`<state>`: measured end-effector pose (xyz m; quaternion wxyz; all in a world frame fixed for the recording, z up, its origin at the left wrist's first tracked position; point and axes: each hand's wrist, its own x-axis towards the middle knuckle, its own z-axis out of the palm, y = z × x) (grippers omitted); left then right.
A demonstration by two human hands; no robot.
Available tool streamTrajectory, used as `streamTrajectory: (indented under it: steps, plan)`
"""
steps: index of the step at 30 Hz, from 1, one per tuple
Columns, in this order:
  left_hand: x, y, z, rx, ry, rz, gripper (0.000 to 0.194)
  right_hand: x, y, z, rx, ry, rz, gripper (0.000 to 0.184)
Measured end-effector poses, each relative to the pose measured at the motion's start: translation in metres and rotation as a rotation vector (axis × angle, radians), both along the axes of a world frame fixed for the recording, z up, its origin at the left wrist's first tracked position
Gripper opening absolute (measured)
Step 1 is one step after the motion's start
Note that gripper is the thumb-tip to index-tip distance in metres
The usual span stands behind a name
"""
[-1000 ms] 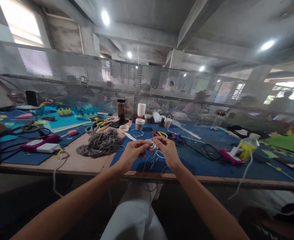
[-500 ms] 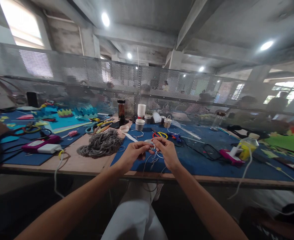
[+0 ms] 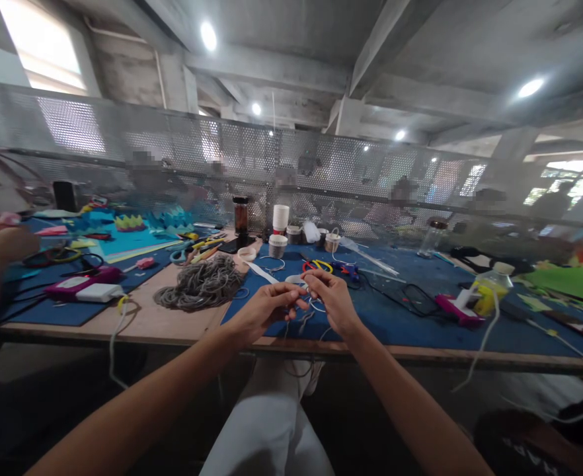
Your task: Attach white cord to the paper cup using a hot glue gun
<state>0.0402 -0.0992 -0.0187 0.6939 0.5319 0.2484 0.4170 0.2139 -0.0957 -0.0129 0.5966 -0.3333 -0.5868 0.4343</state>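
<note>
So the right hand [image 3: 332, 299] has its fingertips pinched on a curved white strip [image 3: 295, 279] over the near part of the blue mat [image 3: 395, 314], and the left hand [image 3: 272, 305] is right beside it with fingers curled in, though I honestly can't tell if it's gripping anything. Thin cord [image 3: 305, 322] trails below them, a heap of grey yarn [image 3: 199, 284] sits to the left, and farther back there's a paper cup [image 3: 277, 246] plus red-and-yellow handles [image 3: 325, 266] just beyond the fingers.
</note>
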Motion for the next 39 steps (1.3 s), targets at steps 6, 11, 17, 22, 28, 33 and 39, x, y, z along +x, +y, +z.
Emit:
streamTrajectory:
  steps: [6,11,17,22,28,33,39]
  plan:
    - [0.004,-0.004,0.001,0.073,0.089,0.151,0.035,0.000,0.000,-0.001,-0.005,-0.018,-0.015,0.025]
    - [-0.001,-0.006,0.005,0.022,0.045,0.035,0.033,0.000,-0.001,0.000,-0.003,-0.011,-0.014,0.025]
    - [0.002,-0.005,0.005,0.166,0.134,0.207,0.030,-0.001,-0.003,-0.001,0.040,-0.062,-0.070,0.025]
    - [0.004,-0.003,0.002,0.291,0.202,0.366,0.031,-0.001,-0.002,-0.002,0.036,-0.061,-0.086,0.023]
    - [-0.002,-0.005,0.004,0.034,0.085,0.022,0.030,-0.002,-0.006,0.000,0.045,-0.048,-0.044,0.023]
    - [-0.004,-0.004,0.004,-0.060,0.000,-0.030,0.022,-0.002,-0.008,-0.001,0.038,-0.041,-0.049,0.024]
    - [-0.004,-0.006,0.002,0.034,0.120,0.088,0.027,0.001,-0.010,-0.001,0.035,-0.081,-0.053,0.023]
